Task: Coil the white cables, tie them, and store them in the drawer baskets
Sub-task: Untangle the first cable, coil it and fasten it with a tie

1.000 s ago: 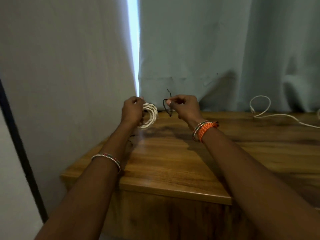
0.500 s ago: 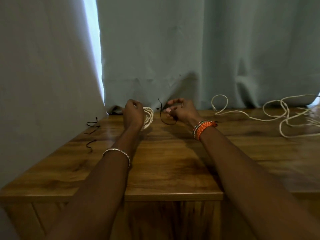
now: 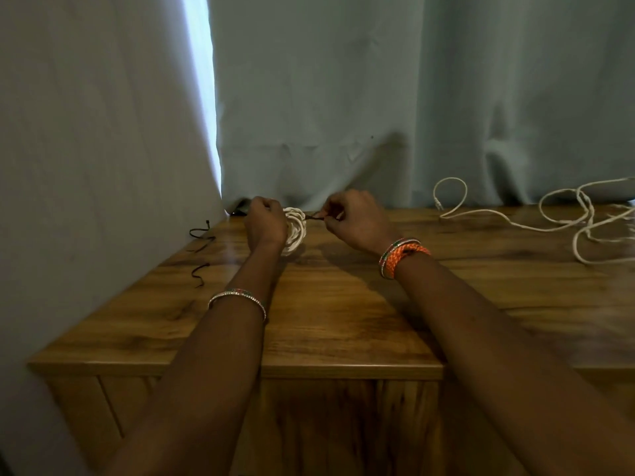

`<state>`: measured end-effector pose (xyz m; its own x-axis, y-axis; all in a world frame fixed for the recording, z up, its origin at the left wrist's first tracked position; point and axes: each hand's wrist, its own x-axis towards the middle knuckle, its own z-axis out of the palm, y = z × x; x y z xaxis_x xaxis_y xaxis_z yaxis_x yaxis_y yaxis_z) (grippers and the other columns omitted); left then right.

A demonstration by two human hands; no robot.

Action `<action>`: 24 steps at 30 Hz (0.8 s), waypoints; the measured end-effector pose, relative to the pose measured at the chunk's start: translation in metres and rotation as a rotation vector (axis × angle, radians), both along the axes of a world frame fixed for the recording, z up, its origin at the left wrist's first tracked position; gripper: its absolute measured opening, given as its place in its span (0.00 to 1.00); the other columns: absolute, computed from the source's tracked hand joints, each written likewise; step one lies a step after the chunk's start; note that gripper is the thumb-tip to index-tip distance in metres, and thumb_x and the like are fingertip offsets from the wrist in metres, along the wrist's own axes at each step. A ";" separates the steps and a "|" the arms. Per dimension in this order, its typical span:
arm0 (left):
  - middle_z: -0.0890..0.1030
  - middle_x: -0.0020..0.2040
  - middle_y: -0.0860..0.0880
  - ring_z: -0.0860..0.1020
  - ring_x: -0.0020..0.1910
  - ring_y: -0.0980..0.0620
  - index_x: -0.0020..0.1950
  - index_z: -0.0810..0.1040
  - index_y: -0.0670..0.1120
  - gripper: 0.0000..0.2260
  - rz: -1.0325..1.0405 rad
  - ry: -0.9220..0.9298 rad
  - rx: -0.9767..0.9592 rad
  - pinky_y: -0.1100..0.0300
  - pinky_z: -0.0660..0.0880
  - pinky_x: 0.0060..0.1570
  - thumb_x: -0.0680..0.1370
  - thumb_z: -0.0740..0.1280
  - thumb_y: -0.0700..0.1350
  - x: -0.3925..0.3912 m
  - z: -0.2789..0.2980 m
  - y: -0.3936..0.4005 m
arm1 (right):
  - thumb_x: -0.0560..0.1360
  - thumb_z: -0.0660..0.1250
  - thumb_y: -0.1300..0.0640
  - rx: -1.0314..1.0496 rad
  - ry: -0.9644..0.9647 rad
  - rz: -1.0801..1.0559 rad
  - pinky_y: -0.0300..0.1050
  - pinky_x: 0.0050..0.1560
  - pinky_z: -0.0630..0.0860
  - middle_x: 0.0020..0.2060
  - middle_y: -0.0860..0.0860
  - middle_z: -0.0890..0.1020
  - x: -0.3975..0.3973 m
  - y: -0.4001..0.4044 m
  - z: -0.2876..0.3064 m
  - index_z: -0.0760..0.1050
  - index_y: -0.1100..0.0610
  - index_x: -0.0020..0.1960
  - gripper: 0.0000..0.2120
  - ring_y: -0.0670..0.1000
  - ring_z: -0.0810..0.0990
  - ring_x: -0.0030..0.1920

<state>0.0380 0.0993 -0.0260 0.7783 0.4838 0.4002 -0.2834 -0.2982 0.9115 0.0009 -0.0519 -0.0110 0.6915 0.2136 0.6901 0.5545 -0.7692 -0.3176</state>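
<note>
Left hand (image 3: 266, 224) gripping coiled white cable (image 3: 295, 228) just above worktop (image 3: 336, 304), near the back curtain. Right hand (image 3: 357, 221) fingers pinching dark tie (image 3: 314, 218) at the coil. Loose white cables (image 3: 563, 214) lying far right.

The left hand (image 3: 266, 223) hides part of the coiled cable (image 3: 295, 229); the loose cables (image 3: 584, 221) run off right
</note>
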 end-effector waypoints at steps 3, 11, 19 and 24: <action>0.80 0.49 0.35 0.80 0.48 0.35 0.46 0.72 0.45 0.08 0.006 -0.006 0.023 0.42 0.78 0.46 0.77 0.55 0.46 -0.004 0.002 -0.001 | 0.72 0.66 0.57 -0.196 -0.158 -0.023 0.46 0.42 0.75 0.44 0.49 0.83 -0.008 0.010 0.002 0.82 0.51 0.48 0.07 0.52 0.80 0.46; 0.77 0.53 0.39 0.73 0.45 0.46 0.52 0.71 0.38 0.10 -0.027 -0.141 0.029 0.60 0.65 0.39 0.81 0.53 0.42 -0.012 0.012 -0.011 | 0.71 0.65 0.68 -0.266 -0.314 0.078 0.42 0.33 0.61 0.37 0.56 0.79 -0.024 0.031 -0.005 0.75 0.61 0.49 0.08 0.52 0.72 0.36; 0.71 0.35 0.42 0.67 0.24 0.50 0.38 0.63 0.48 0.10 -0.253 -0.072 -0.049 0.64 0.63 0.22 0.79 0.53 0.42 -0.013 0.012 -0.022 | 0.70 0.65 0.68 -0.204 -0.362 -0.012 0.39 0.25 0.52 0.31 0.53 0.77 -0.023 0.025 -0.005 0.70 0.61 0.50 0.10 0.52 0.69 0.28; 0.70 0.29 0.44 0.68 0.22 0.50 0.39 0.69 0.39 0.08 -0.322 -0.012 0.032 0.66 0.64 0.18 0.77 0.55 0.36 -0.012 0.013 -0.021 | 0.61 0.71 0.69 -0.257 -0.515 -0.053 0.32 0.26 0.45 0.26 0.50 0.77 -0.021 0.020 -0.007 0.70 0.58 0.46 0.17 0.52 0.73 0.23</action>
<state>0.0259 0.0783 -0.0134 0.8846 0.2005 0.4210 -0.3781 -0.2201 0.8992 -0.0196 -0.0318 -0.0176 0.2944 0.3933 0.8710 0.5465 -0.8170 0.1841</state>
